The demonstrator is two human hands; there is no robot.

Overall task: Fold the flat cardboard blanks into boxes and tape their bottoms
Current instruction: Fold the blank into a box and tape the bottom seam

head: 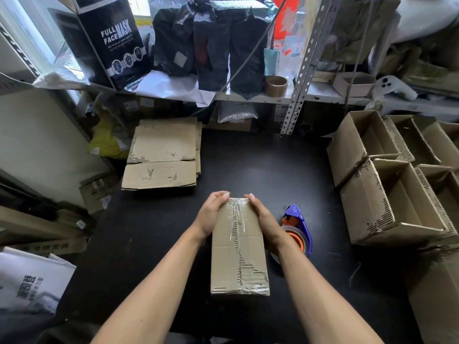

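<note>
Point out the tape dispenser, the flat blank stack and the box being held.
tape dispenser [295, 219]: head view, blue handle.
flat blank stack [161, 155]: head view, top sheet.
box [238, 254]: head view, taped bottom face.

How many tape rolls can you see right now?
2: one in the blue dispenser beside the right hand, one brown roll on the shelf. Others may be hidden.

A black table [248, 165] holds the things. A stack of flat cardboard blanks [161, 155] lies at its far left corner. Open boxes [387, 199] stand in rows along its right edge. A blue and orange tape dispenser [296, 228] lies near the middle. A taped box [238, 247] stands just beside it.
</note>
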